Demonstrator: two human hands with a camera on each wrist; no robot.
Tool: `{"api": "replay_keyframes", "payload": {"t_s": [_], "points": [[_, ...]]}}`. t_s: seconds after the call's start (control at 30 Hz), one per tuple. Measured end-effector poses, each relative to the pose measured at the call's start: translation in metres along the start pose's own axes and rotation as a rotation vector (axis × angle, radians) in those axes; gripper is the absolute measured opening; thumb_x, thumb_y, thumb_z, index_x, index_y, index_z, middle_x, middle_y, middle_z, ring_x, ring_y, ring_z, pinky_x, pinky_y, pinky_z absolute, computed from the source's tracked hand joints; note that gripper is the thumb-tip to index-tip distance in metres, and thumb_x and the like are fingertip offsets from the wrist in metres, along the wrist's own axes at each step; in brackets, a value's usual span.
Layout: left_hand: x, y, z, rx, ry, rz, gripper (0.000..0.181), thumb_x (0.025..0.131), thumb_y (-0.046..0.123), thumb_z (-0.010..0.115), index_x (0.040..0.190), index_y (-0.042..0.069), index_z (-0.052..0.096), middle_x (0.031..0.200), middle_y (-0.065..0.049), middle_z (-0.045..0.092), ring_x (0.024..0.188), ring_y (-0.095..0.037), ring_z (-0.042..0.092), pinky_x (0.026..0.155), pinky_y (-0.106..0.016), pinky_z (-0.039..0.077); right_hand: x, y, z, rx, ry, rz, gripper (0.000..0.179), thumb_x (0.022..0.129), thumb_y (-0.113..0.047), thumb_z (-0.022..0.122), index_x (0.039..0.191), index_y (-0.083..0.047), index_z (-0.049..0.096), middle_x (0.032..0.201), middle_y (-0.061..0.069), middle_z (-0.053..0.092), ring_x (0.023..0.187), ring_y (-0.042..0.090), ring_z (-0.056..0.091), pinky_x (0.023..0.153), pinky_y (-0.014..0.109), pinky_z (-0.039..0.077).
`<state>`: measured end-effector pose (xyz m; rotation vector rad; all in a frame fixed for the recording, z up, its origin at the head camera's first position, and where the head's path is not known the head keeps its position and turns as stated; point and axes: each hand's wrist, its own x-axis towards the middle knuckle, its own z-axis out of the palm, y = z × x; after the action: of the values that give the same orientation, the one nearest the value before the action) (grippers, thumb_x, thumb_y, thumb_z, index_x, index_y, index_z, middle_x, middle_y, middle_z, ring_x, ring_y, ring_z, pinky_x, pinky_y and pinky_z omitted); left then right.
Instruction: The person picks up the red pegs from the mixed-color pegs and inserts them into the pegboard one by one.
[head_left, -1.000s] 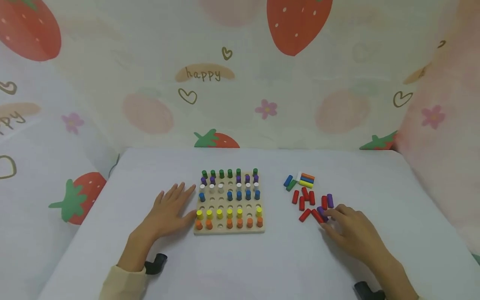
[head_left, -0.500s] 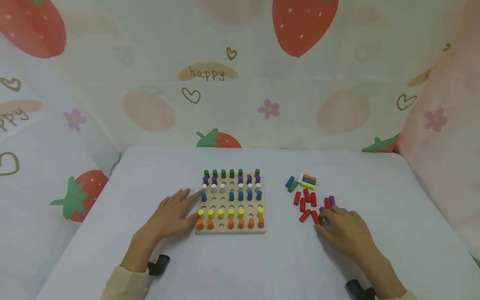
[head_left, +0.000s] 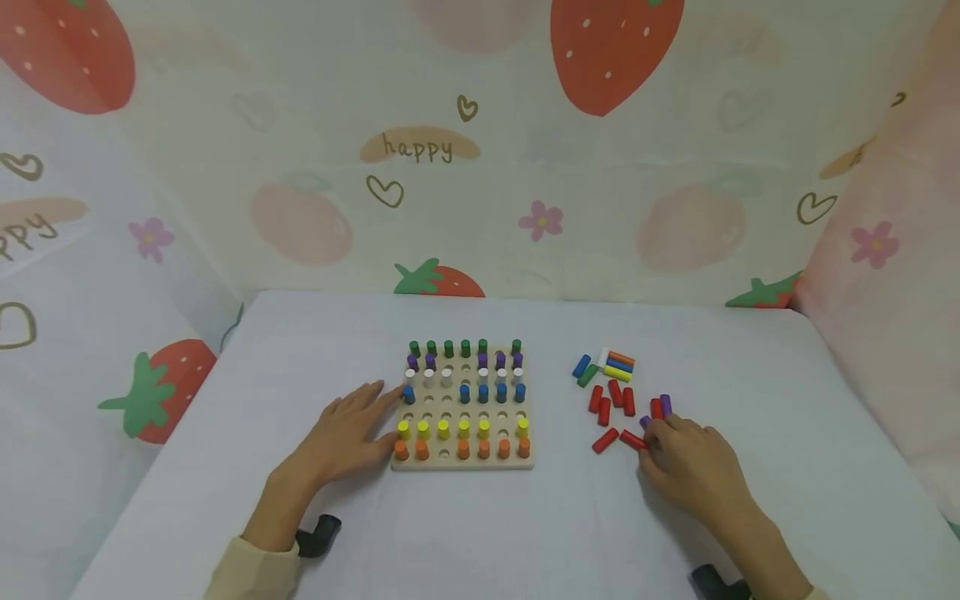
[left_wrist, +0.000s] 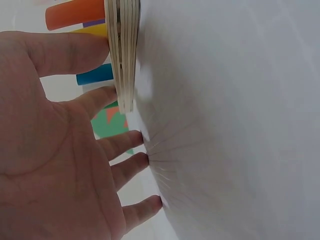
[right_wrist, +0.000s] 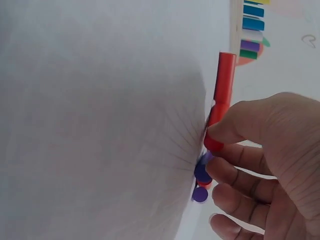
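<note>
My left hand (head_left: pixel 337 437) rests spread at the left side of a wooden pegboard (head_left: pixel 465 467). In the left wrist view, its thumb and index finger touch the board's layered edge, while the other fingertips touch the table. My right hand (head_left: pixel 693 462) is over the loose pegs on the right. Its thumb and index finger pinch one end of a red peg (right_wrist: pixel 218 112), lying low at the tabletop. Another red peg (right_wrist: pixel 226 75) lies in line beyond it. The middle fingertip is by a purple peg (right_wrist: pixel 203 171), partly covered by the hand in the head view.
The board bears rows of green, purple, white, blue, yellow and orange pegs, with some bare holes. Several red pegs (head_left: pixel 604 410) lie scattered right of it. Behind them are a blue peg (head_left: pixel 581 366), a green peg (head_left: pixel 588 375) and a small mixed-colour cluster (head_left: pixel 618 365).
My right hand has moved in over the pegs, covering more of the purple one. The red peg at its fingers has turned more sideways. The left index finger has come to the board.
</note>
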<state>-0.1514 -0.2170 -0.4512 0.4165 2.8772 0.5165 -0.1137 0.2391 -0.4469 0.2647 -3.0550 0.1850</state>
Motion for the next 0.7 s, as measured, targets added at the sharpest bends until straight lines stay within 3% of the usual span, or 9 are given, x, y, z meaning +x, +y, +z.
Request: {"api": "replay_keyframes", "payload": {"t_s": [0.33,0.7], "points": [[0.000,-0.003,0.004,0.001,-0.017,-0.021,0.070,0.103,0.042,0.053,0.166,0.018,0.035,0.173,-0.022,0.030,0.161,-0.048,0.025,0.128,-0.074,0.019,0.005,-0.001,-0.009,0.033,-0.038,-0.003,0.029,0.080,-0.022,0.090,0.101,-0.007,0.076,0.087,0.005,0.078,0.073,0.018,0.067,0.075,0.045,0.063],[0.001,-0.003,0.003,0.012,-0.008,-0.008,0.069,0.103,0.042,0.053,0.166,0.018,0.037,0.173,-0.022,0.031,0.161,-0.049,0.026,0.127,-0.074,0.020,0.010,-0.004,-0.017,0.110,0.027,-0.068,0.028,0.080,-0.016,0.090,0.104,-0.011,0.078,0.086,0.000,0.075,0.071,0.011,0.058,0.067,0.033,0.058]]}}
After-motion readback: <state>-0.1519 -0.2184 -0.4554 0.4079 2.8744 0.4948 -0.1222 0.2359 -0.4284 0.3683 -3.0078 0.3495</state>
